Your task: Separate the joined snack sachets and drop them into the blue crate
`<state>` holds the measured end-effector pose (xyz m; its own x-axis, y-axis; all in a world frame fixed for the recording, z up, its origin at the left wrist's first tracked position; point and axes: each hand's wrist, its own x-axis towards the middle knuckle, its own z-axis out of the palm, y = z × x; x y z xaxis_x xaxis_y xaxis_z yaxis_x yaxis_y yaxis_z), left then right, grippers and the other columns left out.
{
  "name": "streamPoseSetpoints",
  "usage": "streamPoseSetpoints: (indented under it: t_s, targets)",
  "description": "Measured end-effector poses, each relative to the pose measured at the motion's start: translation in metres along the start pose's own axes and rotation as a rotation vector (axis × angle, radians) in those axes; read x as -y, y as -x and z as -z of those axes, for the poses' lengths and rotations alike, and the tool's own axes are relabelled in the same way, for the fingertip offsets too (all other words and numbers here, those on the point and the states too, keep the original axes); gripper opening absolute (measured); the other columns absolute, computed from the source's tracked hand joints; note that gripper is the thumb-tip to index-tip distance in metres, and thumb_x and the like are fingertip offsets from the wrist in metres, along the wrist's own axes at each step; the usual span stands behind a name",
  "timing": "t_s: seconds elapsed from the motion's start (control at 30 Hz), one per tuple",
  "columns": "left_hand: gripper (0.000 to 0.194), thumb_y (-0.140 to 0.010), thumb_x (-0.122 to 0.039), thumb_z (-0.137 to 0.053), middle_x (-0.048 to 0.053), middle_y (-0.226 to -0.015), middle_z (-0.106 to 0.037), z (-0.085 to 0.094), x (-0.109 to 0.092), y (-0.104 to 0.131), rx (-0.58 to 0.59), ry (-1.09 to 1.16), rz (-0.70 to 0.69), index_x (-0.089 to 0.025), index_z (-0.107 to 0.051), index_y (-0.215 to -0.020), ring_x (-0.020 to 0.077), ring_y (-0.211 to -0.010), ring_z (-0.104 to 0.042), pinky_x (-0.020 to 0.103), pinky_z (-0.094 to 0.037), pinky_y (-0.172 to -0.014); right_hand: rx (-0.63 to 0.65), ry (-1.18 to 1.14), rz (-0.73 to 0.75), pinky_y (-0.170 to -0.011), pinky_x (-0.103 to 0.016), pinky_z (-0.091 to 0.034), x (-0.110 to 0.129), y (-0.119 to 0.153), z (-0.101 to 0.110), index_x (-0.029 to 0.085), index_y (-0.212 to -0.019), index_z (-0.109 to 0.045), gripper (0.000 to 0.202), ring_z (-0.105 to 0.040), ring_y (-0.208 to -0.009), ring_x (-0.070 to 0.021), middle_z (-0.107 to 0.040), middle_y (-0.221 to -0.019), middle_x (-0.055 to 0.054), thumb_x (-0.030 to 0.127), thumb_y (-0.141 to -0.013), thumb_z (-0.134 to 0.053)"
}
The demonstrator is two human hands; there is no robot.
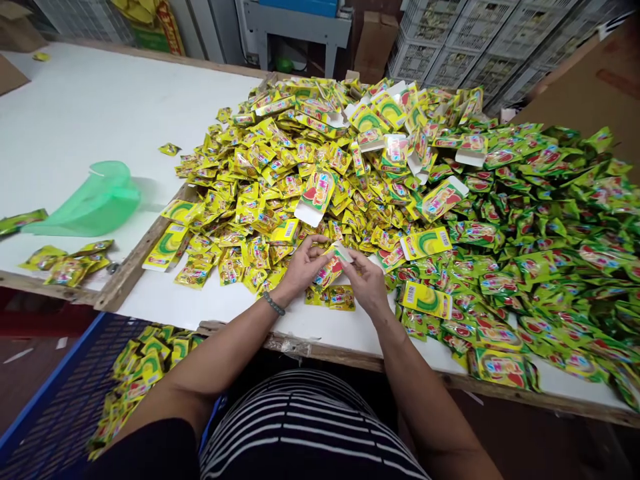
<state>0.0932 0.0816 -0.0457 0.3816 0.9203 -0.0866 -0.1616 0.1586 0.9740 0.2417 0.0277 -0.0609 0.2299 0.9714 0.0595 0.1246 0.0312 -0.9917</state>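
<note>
Over the table's front edge, a small printed candy box (329, 272) is held between both my hands. My left hand (303, 268) grips its left side, a beaded bracelet on the wrist. My right hand (367, 281) pinches the white flap at its upper right. Just under the box, yellow candy packets (342, 298) lie on the white tabletop. Beyond my hands rises a heap of yellow packets (250, 193), with several flat or open boxes on it, such as an open box (317, 193). Green packets (530, 267) are piled to the right.
A translucent green scoop (93, 203) lies on the left of the table, beyond a wooden divider strip (143, 257). Below the table at left, a blue crate (55, 400) holds filled boxes (150, 360). White crates (440, 40) are stacked behind; a cardboard sheet (590, 100) stands at right.
</note>
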Motion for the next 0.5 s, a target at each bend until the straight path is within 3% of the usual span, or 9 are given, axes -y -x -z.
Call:
streamPoseSetpoints:
  t_s: [0.1, 0.2, 0.4, 0.5]
  targets:
    - [0.044, -0.069, -0.034, -0.077, -0.005, -0.065, -0.061, 0.0001, -0.0021, 0.0004, -0.059, 0.048, 0.018, -0.017, -0.052, -0.101, 0.007, -0.055, -0.054, 0.019, -0.041, -0.057, 0.01, -0.014, 0.026, -0.087, -0.037, -0.052, 0.0021, 0.0011, 0.0, 0.023, -0.098, -0.074, 0.032, -0.066, -0.093, -0.0216, -0.074, -0.1, -0.003, 0.048, -0.083, -0.063]
    - [0.048, -0.062, -0.033, -0.081, -0.004, -0.065, -0.064, -0.0005, -0.0021, -0.0002, -0.059, 0.026, 0.022, -0.016, -0.054, -0.098, 0.0072, -0.055, -0.056, 0.019, -0.041, -0.057, -0.023, -0.06, -0.001, -0.08, -0.035, -0.053, 0.0002, -0.0003, -0.0015, 0.022, -0.084, -0.074, 0.027, -0.066, -0.08, -0.0188, -0.073, -0.085, -0.002, 0.048, -0.078, -0.069]
    - [0.049, -0.058, -0.033, -0.085, -0.003, -0.065, -0.066, -0.0026, -0.0053, 0.0002, -0.031, 0.031, 0.082, -0.015, -0.057, -0.094, 0.0057, -0.051, -0.055, 0.018, -0.04, -0.054, -0.093, -0.328, -0.22, -0.067, -0.032, -0.053, -0.0018, -0.0034, -0.0015, 0.019, -0.076, -0.071, 0.028, -0.064, -0.063, -0.0157, -0.072, -0.071, -0.001, 0.043, -0.063, -0.081]
    - [0.049, -0.058, -0.035, -0.085, -0.002, -0.067, -0.067, -0.002, -0.0093, 0.0019, 0.002, 0.053, 0.088, -0.014, -0.06, -0.094, 0.007, -0.054, -0.057, 0.019, -0.042, -0.055, -0.059, -0.341, -0.229, -0.07, -0.034, -0.053, -0.002, -0.0035, 0.0027, 0.02, -0.074, -0.073, 0.025, -0.065, -0.064, -0.0166, -0.073, -0.071, 0.0, 0.04, -0.062, -0.081]
